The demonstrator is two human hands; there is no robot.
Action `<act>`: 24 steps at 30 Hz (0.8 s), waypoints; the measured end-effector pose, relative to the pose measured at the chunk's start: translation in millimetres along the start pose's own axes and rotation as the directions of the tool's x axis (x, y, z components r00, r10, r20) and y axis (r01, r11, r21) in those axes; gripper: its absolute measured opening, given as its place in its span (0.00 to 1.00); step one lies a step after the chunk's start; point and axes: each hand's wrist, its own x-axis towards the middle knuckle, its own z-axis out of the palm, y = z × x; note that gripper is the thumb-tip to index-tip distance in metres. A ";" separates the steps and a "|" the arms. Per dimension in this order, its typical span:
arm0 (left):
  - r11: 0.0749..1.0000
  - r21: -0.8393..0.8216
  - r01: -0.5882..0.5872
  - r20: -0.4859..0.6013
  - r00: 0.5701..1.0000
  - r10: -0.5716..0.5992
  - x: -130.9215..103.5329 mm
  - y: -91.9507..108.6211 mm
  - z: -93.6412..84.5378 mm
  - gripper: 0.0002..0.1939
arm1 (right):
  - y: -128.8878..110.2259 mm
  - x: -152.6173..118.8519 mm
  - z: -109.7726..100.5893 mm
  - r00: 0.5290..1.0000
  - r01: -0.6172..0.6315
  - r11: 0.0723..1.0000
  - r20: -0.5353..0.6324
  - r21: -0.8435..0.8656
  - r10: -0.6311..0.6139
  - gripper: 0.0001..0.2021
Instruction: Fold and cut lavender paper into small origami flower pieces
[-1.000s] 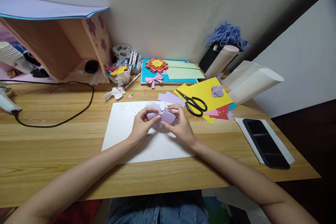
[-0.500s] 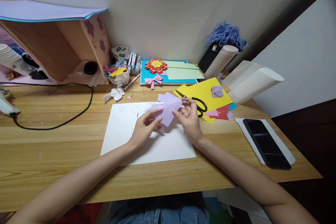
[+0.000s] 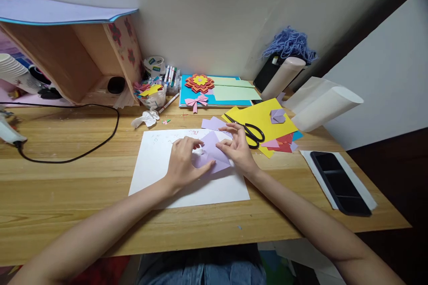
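A folded piece of lilac paper [image 3: 213, 150] is held between both hands, low over a white sheet [image 3: 157, 178] that carries small specks near its far edge. My left hand [image 3: 184, 160] grips the paper from the left, its thumb along the near side and its fingers curled at the far left edge. With thumb and forefinger, my right hand [image 3: 238, 146] pinches the paper's right part. More lilac paper [image 3: 214, 123] lies just behind, partly covered by the hand. Black-handled scissors [image 3: 252, 133] rest on yellow paper [image 3: 267, 118] beside my right hand.
A folded lilac piece [image 3: 277, 116] sits on the yellow paper. Behind stand a blue folder with a paper flower [image 3: 199, 83] and a pink bow [image 3: 196, 103]. A phone [image 3: 339, 182] lies right, a black cable [image 3: 67, 162] left. Crumpled tissue [image 3: 146, 118] lies near the box [image 3: 125, 53].
The lilac paper has come lower and nearer and been turned. My left hand has rolled over with its back up, and my right fingers have shifted their pinch.
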 end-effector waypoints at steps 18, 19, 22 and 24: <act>0.975 0.185 -0.124 -0.166 0.974 0.156 -3.7 -7.3 3.5 0.10 | 1.6 -7.2 1.5 0.967 0.145 0.981 0.229 -0.128 -0.113 0.08; 0.970 0.198 -0.137 -0.173 0.970 0.173 -3.6 -7.5 3.4 0.09 | 1.3 -7.1 1.6 0.967 0.168 0.974 0.218 -0.152 -0.133 0.07; 0.960 0.227 -0.163 -0.186 0.960 0.207 -3.0 -7.0 2.8 0.07 | -0.3 -7.8 2.2 0.962 0.223 0.948 0.207 -0.226 -0.177 0.06; 0.957 0.236 -0.170 -0.184 0.959 0.216 -2.4 -5.5 1.9 0.06 | -1.9 -9.1 2.8 0.957 0.254 0.926 0.209 -0.280 -0.200 0.06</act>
